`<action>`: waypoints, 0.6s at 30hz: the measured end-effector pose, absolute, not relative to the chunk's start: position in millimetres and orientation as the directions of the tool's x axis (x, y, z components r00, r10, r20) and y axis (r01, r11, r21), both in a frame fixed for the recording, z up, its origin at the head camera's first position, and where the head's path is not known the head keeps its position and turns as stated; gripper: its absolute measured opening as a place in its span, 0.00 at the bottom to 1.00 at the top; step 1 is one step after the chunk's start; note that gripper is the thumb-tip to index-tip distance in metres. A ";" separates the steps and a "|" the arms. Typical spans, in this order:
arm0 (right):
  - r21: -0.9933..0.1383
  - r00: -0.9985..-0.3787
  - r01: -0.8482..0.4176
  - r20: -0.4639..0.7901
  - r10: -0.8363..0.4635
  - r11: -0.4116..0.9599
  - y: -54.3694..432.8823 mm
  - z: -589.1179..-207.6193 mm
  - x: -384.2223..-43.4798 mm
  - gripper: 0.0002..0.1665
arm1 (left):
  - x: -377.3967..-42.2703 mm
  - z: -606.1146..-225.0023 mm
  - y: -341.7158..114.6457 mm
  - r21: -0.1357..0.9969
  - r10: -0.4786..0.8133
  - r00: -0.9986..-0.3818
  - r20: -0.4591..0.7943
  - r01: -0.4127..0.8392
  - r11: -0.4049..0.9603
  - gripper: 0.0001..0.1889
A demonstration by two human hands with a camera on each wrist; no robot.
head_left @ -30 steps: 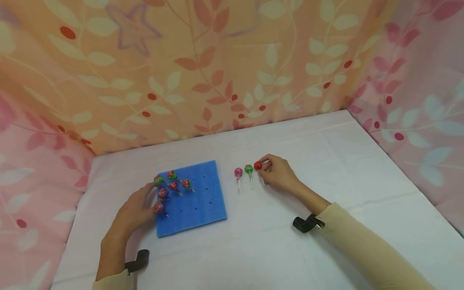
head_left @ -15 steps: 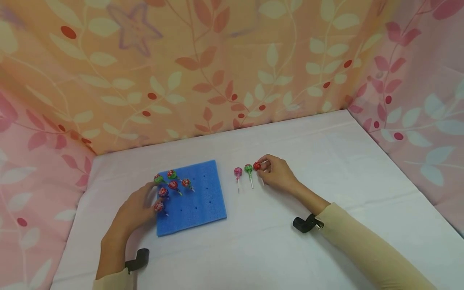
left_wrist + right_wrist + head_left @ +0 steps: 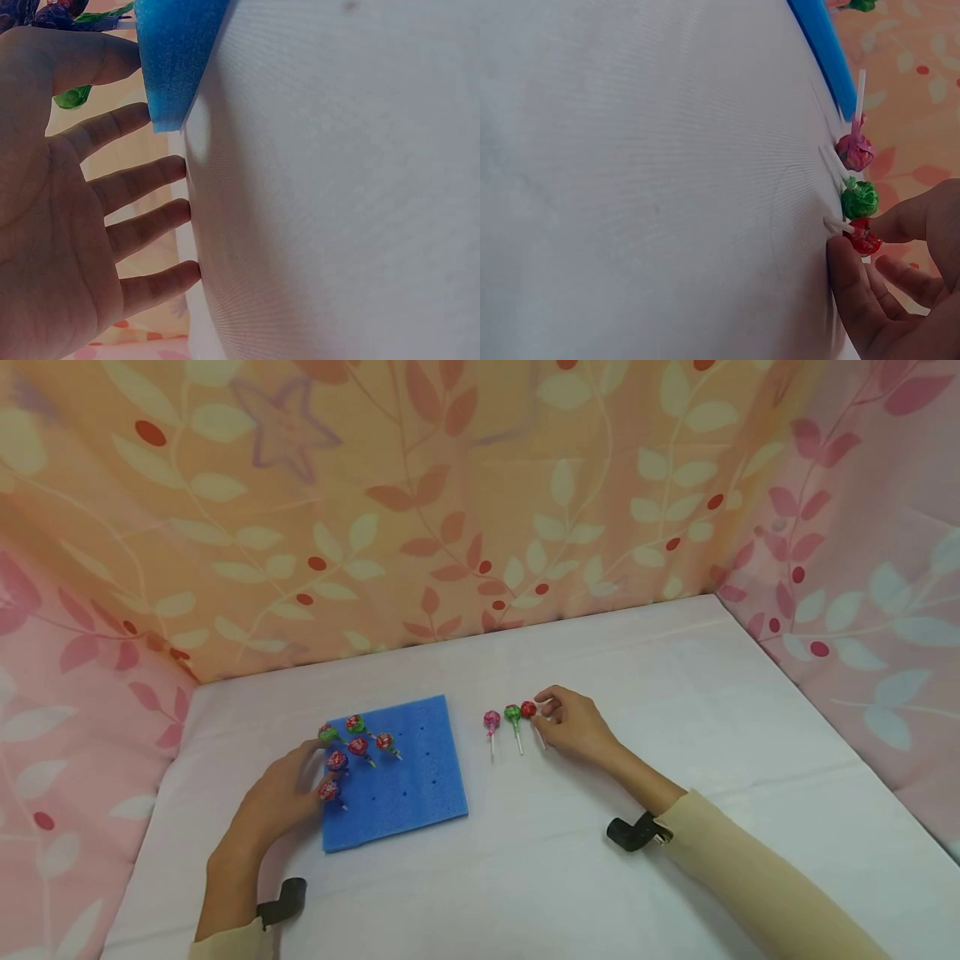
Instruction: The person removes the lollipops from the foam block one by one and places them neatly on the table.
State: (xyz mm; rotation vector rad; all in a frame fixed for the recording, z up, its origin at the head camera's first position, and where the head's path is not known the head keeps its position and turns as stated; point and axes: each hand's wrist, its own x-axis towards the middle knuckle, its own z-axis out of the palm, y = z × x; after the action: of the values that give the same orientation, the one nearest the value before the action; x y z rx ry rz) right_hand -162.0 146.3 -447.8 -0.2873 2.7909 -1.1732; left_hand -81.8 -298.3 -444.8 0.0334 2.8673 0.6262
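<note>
Head view: six lollipops (image 3: 357,746) in blue foam (image 3: 420,810)

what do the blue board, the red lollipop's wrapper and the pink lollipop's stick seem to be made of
Blue board: probably foam, matte; its surface looks grainy in the left wrist view. Red lollipop's wrapper: likely thin plastic film or foil, somewhat shiny; it shows creases and small highlights. Pink lollipop's stick: smooth and white, plastic or rolled paper; I can't tell which.

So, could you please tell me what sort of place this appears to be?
Probably a makeshift recording booth: leaf-patterned fabric lines three sides of a white-covered table, and black devices sit at the person's wrists.
</note>
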 end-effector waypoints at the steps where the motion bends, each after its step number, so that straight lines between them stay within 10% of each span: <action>1: -0.712 -0.977 -0.140 -0.016 -0.215 0.688 146.6 -447.0 -161.2 0.21 | -81.9 -444.6 -298.4 0.414 0.066 -0.979 -0.195 -0.021 0.910 0.37; 18: -0.762 -0.939 -0.330 0.207 -0.273 0.557 120.9 -432.0 -135.6 0.19 | -81.8 -444.2 -297.9 0.416 0.058 -0.976 -0.209 -0.035 0.909 0.37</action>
State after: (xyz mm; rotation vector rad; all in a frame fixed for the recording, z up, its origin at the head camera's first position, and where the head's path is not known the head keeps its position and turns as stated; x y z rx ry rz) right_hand -135.6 120.9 -432.0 -0.5484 2.8286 -1.4071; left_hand -81.8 -297.9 -444.2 0.0172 2.8550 0.6283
